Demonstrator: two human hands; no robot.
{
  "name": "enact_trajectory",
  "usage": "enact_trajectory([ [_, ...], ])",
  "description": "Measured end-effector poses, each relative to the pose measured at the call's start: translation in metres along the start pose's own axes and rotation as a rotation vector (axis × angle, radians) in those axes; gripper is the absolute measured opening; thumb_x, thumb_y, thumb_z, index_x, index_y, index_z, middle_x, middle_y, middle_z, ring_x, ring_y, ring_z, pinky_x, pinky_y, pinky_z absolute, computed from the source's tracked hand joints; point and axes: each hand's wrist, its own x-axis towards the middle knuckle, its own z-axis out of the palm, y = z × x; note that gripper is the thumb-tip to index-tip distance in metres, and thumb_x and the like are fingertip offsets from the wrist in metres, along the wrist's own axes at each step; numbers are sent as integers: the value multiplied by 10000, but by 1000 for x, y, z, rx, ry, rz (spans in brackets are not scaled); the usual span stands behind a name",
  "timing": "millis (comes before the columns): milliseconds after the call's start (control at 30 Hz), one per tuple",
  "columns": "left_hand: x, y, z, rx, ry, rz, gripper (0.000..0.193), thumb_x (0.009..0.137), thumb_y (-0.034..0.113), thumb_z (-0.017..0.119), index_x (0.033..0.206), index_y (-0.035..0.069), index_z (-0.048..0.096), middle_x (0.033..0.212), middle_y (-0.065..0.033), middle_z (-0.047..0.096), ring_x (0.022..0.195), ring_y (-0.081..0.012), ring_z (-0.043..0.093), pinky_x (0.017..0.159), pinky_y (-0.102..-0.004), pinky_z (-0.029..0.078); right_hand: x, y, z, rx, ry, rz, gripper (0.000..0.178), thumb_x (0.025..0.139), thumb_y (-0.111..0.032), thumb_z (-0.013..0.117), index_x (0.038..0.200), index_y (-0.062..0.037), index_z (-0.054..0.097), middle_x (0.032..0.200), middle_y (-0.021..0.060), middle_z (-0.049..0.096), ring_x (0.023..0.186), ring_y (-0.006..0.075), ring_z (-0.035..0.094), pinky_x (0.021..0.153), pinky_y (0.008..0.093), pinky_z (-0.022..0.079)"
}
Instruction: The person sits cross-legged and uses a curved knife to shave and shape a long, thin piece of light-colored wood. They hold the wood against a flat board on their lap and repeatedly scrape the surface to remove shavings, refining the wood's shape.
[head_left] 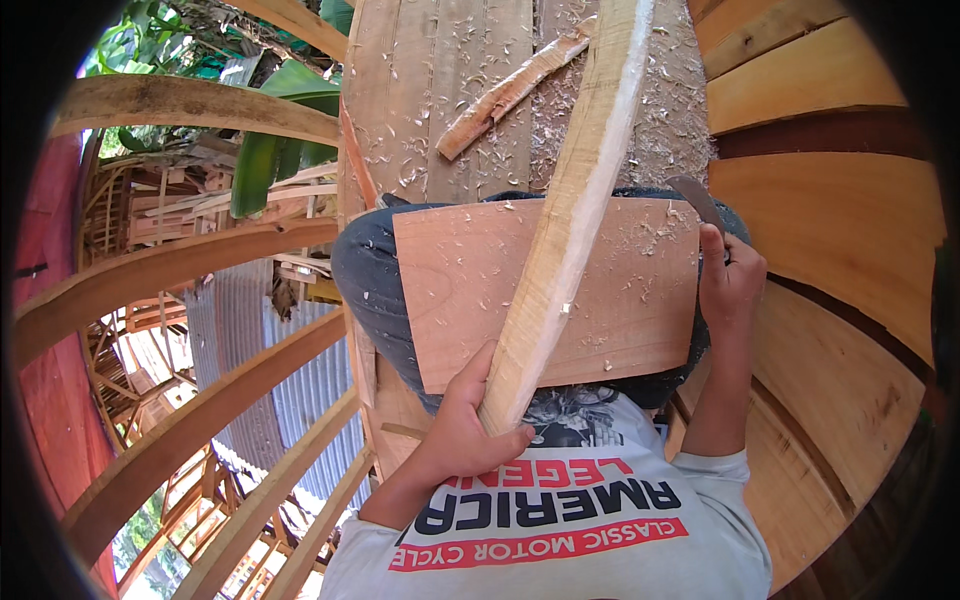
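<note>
A long pale wooden strip (560,230) slants from near my belly to the far edge of view, with a whitish, freshly shaved right side. My left hand (466,425) is closed around its near end, thumb on one side. On the right, my right hand (735,275) is closed on a knife (697,200) whose curved blade points up and left, apart from the strip. Its handle is mostly hidden by the fingers. Under the strip, a thin brown board (450,290) lies across my lap, sprinkled with wood shavings.
Beyond my knees, a plank floor (400,60) is strewn with curled shavings and a rough piece of wood (515,90). Curved wooden ribs (200,250) stand at left with gaps between them. Wide planks (820,210) wall the right side.
</note>
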Motion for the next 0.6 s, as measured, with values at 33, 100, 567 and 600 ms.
enact_trajectory([
  [33,1,3,0,37,5,18,728,644,105,666,1293,-48,373,1131,-137,532,1083,-182,479,940,-306,358,2,1,-3,20,9,-11,590,800,-547,612,605,7,556,515,183,491,521,369,560,470,375,408],
  [100,10,7,3,145,37,78,715,645,109,670,1280,-47,381,1106,-142,548,1062,-188,495,924,-308,373,-15,-11,-3,30,-96,-194,577,791,-545,623,594,-7,556,509,176,495,524,360,569,476,380,418],
  [567,13,9,18,301,145,65,650,641,118,684,1201,-57,403,1014,-173,569,946,-215,570,810,-321,452,-30,-25,19,-159,-62,-460,611,628,-664,664,547,-68,555,472,95,496,438,287,541,407,350,401],
  [600,12,10,19,276,149,56,654,632,103,678,1209,-46,410,1049,-151,561,990,-196,549,840,-316,439,-29,-25,19,-151,-56,-463,615,624,-667,664,545,-68,553,470,93,493,436,286,537,406,349,399],
])
